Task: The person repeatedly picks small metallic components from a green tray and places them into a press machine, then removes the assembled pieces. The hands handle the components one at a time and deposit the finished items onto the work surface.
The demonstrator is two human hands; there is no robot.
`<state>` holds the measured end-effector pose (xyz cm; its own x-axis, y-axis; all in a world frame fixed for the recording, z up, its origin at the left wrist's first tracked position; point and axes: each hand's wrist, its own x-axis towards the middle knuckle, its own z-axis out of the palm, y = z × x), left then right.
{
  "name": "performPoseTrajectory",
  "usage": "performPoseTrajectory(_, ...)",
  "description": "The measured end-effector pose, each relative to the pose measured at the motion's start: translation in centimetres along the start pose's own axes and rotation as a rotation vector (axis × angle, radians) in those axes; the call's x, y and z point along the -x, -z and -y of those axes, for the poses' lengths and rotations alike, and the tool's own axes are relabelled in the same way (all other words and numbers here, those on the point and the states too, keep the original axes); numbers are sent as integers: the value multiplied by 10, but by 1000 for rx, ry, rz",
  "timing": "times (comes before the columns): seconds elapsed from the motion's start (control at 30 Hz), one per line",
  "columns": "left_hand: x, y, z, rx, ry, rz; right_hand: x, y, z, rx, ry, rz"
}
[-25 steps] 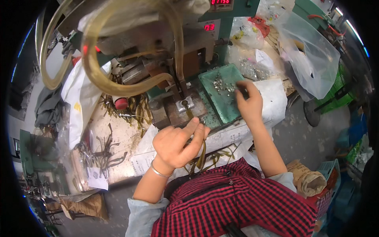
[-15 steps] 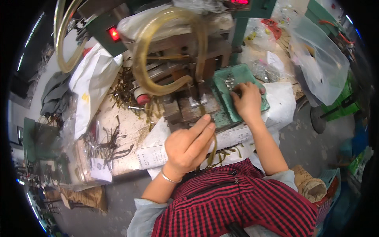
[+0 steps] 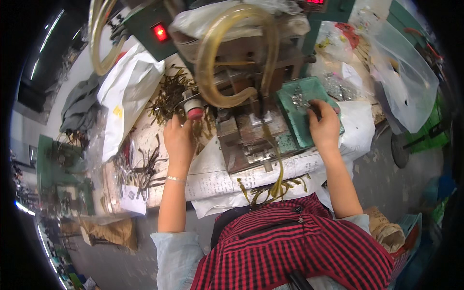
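Note:
My left hand (image 3: 179, 140) reaches to the edge of a pile of olive strips (image 3: 169, 96), just below a red-topped push button (image 3: 194, 112). Its fingers are curled, and whatever they hold is hidden. Over the green tray (image 3: 305, 137) my right hand (image 3: 325, 126) has its fingers bent together beside small shiny metal pieces (image 3: 299, 99); anything between the fingertips is too small to make out. Between my hands sits a machine's metal base (image 3: 241, 142). A long olive strip (image 3: 279, 166) runs from its small bright plate (image 3: 261, 118) down to my apron.
A thick, yellowish clear hose (image 3: 205, 63) loops above the machine base. Dark strips (image 3: 147, 166) lie at the left of the bench, near a white bag (image 3: 130, 96). Printed paper (image 3: 210, 181) covers the front edge. A clear plastic bag (image 3: 406, 82) hangs at the right.
My left hand has left the strip at the machine base and moved left to the pile by the push button. My right hand stays at the green tray. The whole view has shifted slightly.

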<state>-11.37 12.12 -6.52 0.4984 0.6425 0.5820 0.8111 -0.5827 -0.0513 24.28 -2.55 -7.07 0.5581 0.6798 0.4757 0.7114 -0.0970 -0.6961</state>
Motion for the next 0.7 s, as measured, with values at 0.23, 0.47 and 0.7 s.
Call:
performPoseTrajectory(0.23,15,-33,18,281,288,-184,32,43,-21,174,30,-151)
performPoseTrajectory(0.47,6,-26,-14,838,475,-290,1,32,66,-266,254,13)
performPoseTrajectory(0.7,16,1,-62,1112,657,-379,7,-16,114,-888,-121,109)
